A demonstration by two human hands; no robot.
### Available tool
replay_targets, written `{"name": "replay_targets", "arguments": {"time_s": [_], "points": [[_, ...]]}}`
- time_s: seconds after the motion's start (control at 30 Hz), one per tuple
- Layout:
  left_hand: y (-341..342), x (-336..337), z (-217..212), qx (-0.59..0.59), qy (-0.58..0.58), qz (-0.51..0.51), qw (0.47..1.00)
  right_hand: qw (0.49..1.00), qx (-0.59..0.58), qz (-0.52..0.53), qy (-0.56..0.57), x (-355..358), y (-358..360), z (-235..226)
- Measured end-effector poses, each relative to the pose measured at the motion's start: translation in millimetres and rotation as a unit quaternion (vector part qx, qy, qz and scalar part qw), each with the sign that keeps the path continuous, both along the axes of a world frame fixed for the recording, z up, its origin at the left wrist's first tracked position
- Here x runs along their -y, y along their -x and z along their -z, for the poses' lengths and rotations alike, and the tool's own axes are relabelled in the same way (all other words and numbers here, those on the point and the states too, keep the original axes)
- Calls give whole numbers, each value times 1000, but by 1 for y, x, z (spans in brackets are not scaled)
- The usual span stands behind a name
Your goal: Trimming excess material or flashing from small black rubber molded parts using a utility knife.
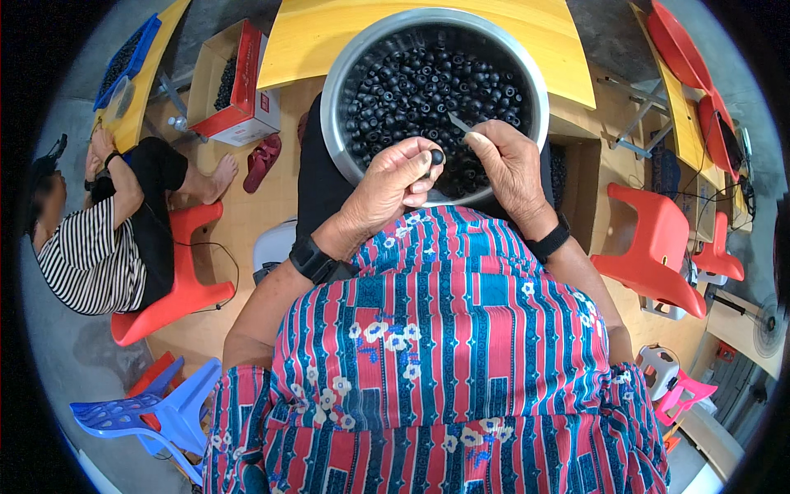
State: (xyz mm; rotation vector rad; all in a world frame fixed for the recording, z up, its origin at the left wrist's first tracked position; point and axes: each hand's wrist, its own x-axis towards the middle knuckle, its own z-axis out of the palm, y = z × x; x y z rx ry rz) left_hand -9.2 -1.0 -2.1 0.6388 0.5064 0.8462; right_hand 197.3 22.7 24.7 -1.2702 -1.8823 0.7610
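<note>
A large metal basin (332, 111) rests over my lap against the yellow table, holding a great many small black round parts (420, 86), some with a hole showing. My left hand (391, 177) is closed above the basin's near side, pinching one black round part (437, 156) between thumb and fingers. To its right, my right hand (512, 165) is closed round a small knife. The knife's thin, pointed blade (458, 123) sticks out past the thumb toward the upper left, apart from the pinched part. My fingers hide the knife's handle.
A yellow table (304, 41) stands beyond the basin. At left are an open carton (216, 82) of black parts, a dark red slipper (262, 163) and a seated person (99, 239). Red stools (646, 243) stand at right, a blue chair (156, 416) at lower left.
</note>
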Motion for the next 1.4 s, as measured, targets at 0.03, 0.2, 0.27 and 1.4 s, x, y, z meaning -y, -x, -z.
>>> {"name": "replay_targets", "arguments": {"time_s": [0.03,0.2,0.27,1.4], "points": [[-1,0,0,4,9,-9,1000,1000,-15,0,3,1,0,-1],[-1,0,2,10,15,-11,1000,995,-81,-41,-46,4,2,1],[0,0,5,36,33,-10,999,996,-64,-59,-35,9,7,-10],[-27,-49,-111,-97,29,142,985,996,-60,54,23,0,9,21]]}}
